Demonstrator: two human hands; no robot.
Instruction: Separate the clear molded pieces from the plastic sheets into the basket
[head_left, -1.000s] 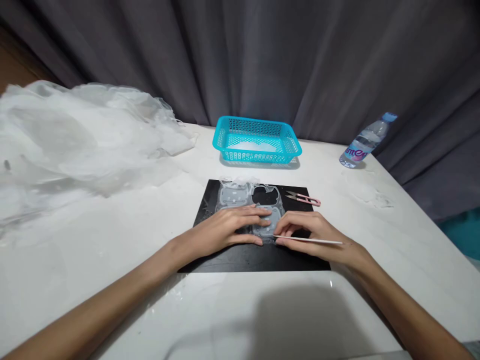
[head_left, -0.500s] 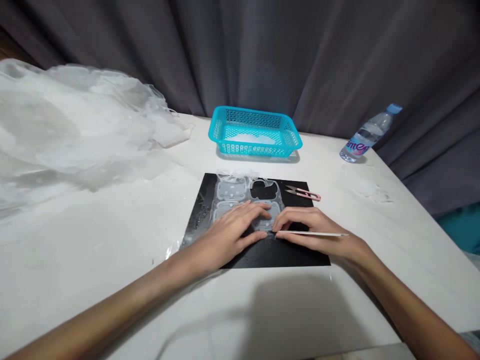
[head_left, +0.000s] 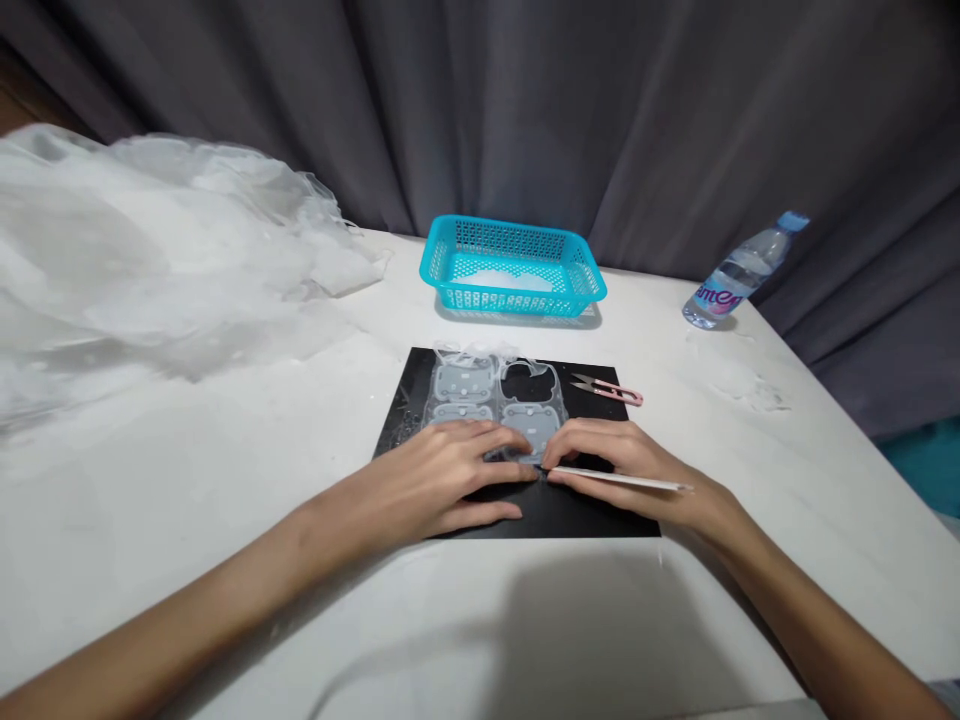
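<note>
A clear plastic sheet with moulded, rounded shapes (head_left: 465, 381) lies on a black mat (head_left: 592, 515). One of its shapes, at the back right, is a cut-out with the black mat showing through. My left hand (head_left: 465, 470) rests flat on the sheet's near part, fingers apart and pointing right. Pinched in my right hand (head_left: 615, 455) is a slim white pen-shaped tool (head_left: 630, 481), its tip at the near edge of the sheet beside my left fingertips. That tip is too small to make out. Pink-handled thread snips (head_left: 607, 388) lie on the mat's back right.
Behind the mat stands a turquoise basket (head_left: 517, 300) with white pieces inside. A water bottle (head_left: 739, 275) stands at the back right, near some clear plastic scraps (head_left: 750, 385). A big heap of translucent plastic (head_left: 165, 250) covers the back left, against a grey curtain (head_left: 510, 110).
My left hand has shifted toward me and flattened, its thumb now lower on the mat. The pen-shaped tool's back end has dipped slightly in my right hand.
</note>
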